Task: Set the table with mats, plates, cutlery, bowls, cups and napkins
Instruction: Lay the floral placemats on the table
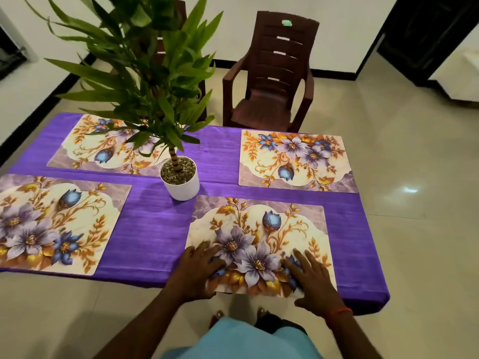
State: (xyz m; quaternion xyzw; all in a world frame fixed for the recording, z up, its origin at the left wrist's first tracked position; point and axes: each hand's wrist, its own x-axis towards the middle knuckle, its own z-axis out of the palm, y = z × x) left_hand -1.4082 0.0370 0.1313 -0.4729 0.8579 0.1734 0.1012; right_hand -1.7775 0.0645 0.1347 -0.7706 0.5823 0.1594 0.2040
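So far shows only four mats (295,159) laid, presses left hand (199,273) and right hand (308,278) flat, gripping nothing, on the near right mat (261,229) at the table (155,237) edge, lacks plates, cutlery, bowls, cups, napkins

4 mats sit on the table (155,229): near-left mat (57,224), near-right mat (259,229), far-left mat (103,146), far-right mat (295,159). The potted plant (180,186) is in the middle between them. A chair (272,73) stands behind the far-right mat. The left hand (197,273) and right hand (311,278) lie flat on the near-right mat's near corners.
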